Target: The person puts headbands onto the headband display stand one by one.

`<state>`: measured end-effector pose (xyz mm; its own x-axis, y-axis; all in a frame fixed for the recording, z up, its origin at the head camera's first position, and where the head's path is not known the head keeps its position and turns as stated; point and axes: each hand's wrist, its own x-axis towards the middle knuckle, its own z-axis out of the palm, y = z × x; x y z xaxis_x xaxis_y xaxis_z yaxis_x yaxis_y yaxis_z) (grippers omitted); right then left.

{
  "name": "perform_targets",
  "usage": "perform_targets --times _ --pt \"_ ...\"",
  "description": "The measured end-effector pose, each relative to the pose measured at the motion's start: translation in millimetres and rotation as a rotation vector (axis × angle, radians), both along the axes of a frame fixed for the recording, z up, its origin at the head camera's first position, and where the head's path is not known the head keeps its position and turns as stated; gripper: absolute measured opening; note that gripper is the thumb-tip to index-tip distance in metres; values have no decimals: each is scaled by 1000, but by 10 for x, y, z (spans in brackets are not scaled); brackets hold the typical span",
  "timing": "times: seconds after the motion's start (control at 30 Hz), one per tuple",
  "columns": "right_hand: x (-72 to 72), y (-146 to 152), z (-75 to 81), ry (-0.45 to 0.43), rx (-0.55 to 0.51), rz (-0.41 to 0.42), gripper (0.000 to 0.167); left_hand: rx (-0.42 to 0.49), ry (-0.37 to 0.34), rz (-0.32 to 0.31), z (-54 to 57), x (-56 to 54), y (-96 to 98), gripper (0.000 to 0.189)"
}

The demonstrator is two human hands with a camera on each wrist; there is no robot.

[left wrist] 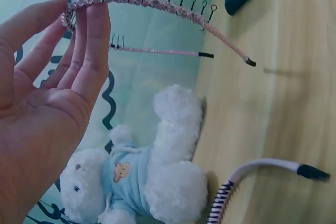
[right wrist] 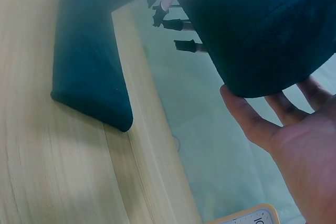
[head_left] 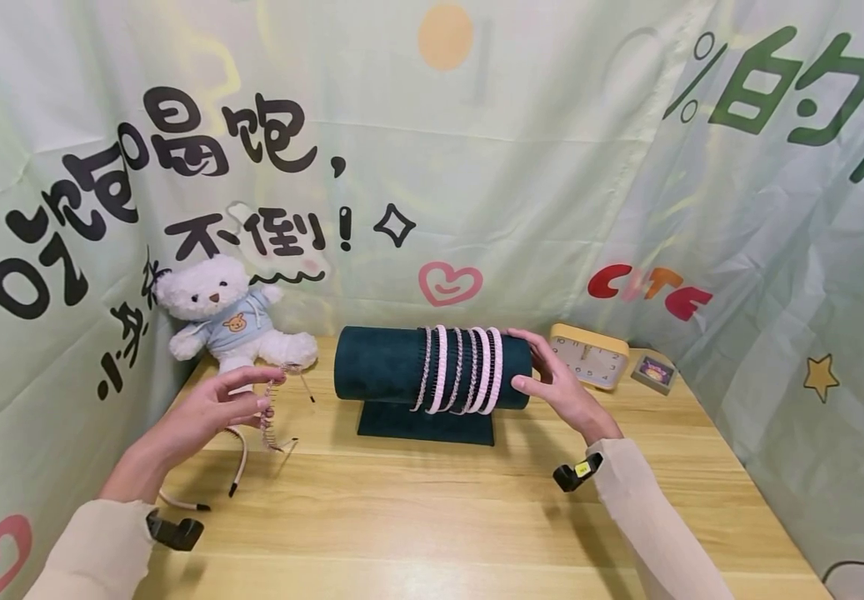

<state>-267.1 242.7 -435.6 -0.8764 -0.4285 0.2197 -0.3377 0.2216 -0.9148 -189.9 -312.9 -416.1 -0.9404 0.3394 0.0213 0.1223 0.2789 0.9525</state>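
Note:
My left hand (head_left: 192,421) pinches a pink beaded headband (left wrist: 152,2) with dark wire loops along its edge, held up above the table's left side. Part of its curve is hidden behind the fingers in the left wrist view. At the middle stands a dark green velvet headband stand (head_left: 379,362), a horizontal roll on a flat base (head_left: 424,423). Several headbands, some plain pink (head_left: 441,367) and some beaded, sit side by side around the roll's right half. My right hand (head_left: 562,398) grips the roll's right end, thumb in front and fingers behind.
More pale pink headbands (head_left: 242,458) lie on the wooden table (head_left: 402,517) below my left hand. A white teddy bear (head_left: 237,321) in a blue hoodie sits at the back left. A yellow clock (head_left: 589,357) and a small box (head_left: 654,372) stand at the back right.

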Motion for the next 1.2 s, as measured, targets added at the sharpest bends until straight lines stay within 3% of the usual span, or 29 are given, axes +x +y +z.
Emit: perform_targets --times 0.7,0.93,1.2 --pt "13 -18 14 -7 -8 -3 72 36 9 35 373 -314 368 61" --pt "11 -13 13 -6 -4 -5 71 67 6 68 443 -413 521 61" --pt "2 -7 2 -13 13 -10 72 86 -52 81 494 -472 692 64"
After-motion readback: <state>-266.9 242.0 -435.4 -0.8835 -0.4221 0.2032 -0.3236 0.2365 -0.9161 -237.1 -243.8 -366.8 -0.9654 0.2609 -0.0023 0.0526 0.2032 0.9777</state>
